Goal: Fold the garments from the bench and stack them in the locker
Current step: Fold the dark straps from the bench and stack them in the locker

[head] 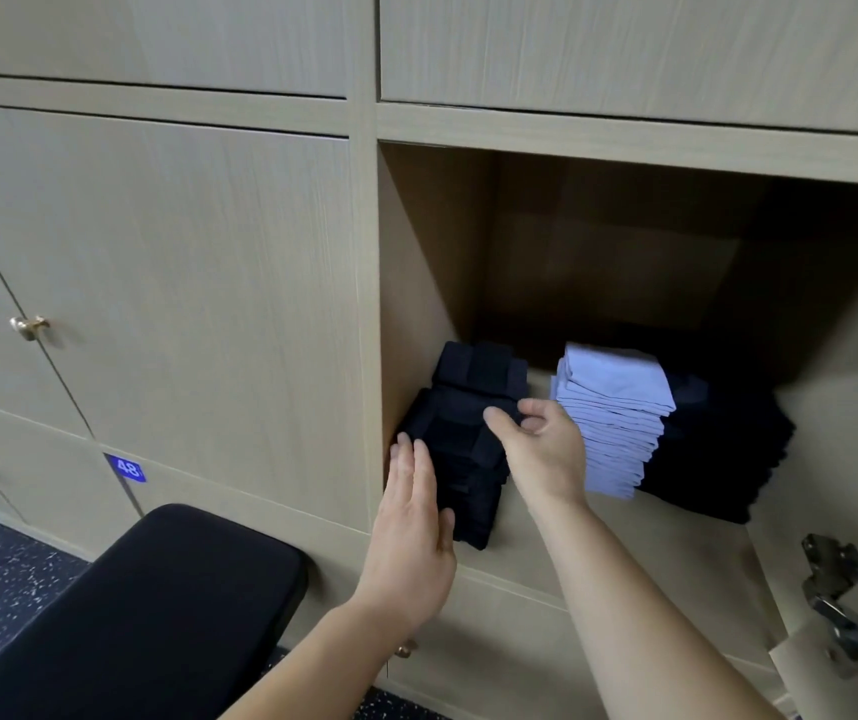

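Inside the open locker (pixel 416 283) stands a stack of folded dark navy garments (pixel 460 444) at the left. My left hand (pixel 414 522) lies flat with straight fingers against the stack's left front side. My right hand (pixel 536 449) hovers at the stack's top right, fingers loosely curved, thumb and fingertips near the top garment; whether it touches is unclear. A stack of folded light blue garments (pixel 614 423) sits to the right, and another dark pile (pixel 728 449) lies further right in shadow. A second small dark stack (pixel 479 368) sits behind the first.
A black padded bench (pixel 157 615) stands at the lower left, in front of the lockers. The locker's open door with metal hinges (pixel 842 605) is at the right edge. Closed locker doors with brass knobs (pixel 29 324) fill the left. The floor is dark and speckled.
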Demonstrator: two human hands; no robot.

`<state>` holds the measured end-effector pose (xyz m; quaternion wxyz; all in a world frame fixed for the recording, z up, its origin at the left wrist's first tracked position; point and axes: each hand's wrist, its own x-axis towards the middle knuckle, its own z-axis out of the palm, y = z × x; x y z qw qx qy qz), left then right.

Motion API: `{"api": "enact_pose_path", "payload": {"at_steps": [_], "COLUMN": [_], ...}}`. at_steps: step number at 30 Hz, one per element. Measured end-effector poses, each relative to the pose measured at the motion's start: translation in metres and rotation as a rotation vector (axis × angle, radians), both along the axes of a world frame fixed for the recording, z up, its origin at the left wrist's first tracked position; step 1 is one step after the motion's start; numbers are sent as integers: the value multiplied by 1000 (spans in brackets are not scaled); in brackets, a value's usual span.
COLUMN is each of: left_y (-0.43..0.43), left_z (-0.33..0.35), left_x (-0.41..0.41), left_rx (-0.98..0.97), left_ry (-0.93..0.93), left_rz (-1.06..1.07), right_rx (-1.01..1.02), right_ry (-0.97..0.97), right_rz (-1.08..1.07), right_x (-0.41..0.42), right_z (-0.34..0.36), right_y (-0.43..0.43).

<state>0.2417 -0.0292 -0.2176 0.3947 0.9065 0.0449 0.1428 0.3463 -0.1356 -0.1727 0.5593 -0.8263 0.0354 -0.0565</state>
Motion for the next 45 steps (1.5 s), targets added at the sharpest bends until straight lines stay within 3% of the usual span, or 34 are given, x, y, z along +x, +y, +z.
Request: {"api": "enact_pose_path", "payload": {"at_steps": [3, 6, 8, 17, 23, 28, 32, 40, 45], "left_y": [1, 0, 0, 0, -17, -32, -36, -33, -33], "left_z": [-1, -4, -6, -10, -22, -18, -18, -53, -53], "left_x": [-1, -1, 0, 1, -12, -12, -1, 31, 40], "left_rx": [23, 56, 73, 21, -391, -722, -916, -1182, -1215], "left_ry": [-3, -20, -19, -4, 134, 302, 325, 360, 324], "left_rz": [7, 18, 11, -17, 74, 185, 222, 297, 287], "right_rx": [453, 658, 671, 333, 37, -473, -724, -773, -776], "right_ry": [192, 442, 504, 411, 145, -289, -232, -214, -209], "right_rz": [-28, 22, 101, 214, 255, 376, 608, 614, 614], "right_x": [-6, -13, -12, -4, 0, 9, 12, 17, 26], "right_z": [0, 6, 4, -7, -6, 5, 6, -4, -6], "right_y": [-2, 0, 6, 12, 3, -1, 6, 5, 6]}}
